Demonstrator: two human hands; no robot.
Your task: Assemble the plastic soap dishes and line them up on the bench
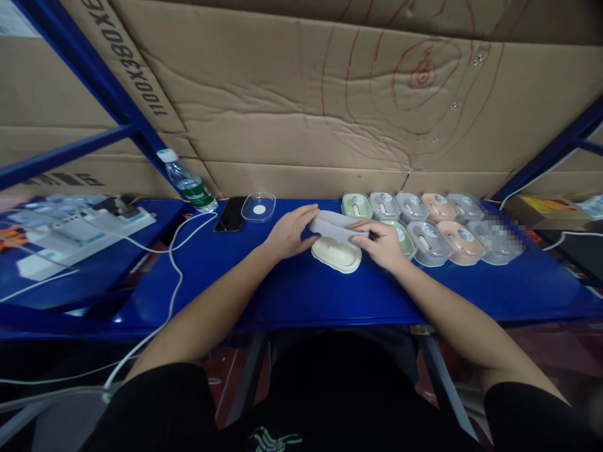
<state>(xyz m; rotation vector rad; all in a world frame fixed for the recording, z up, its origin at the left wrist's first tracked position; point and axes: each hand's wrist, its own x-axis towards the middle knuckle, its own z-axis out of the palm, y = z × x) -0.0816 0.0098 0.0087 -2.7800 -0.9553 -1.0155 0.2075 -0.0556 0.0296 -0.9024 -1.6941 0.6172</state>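
Note:
Between my two hands is a light grey plastic box (333, 224), tilted, its lid not on it. My left hand (291, 233) grips its left end, with the thumb below and the fingers along the top edge. On the right end my right hand (385, 245) has its fingers closed over the rim. Just beneath the box, a cream-coloured moulded tray (340, 256) with a wavy edge lies on the blue table (292, 295). A clear lid (259, 207) with a round white sticker rests to the left of my hands.
Several lidded boxes in green, grey and peach (428, 242) stand in two rows at the right. Left of the clear lid are a black phone (229, 215) and a water bottle (193, 185). A white cable (176, 282) crosses the table. Cardboard (282, 94) walls the back.

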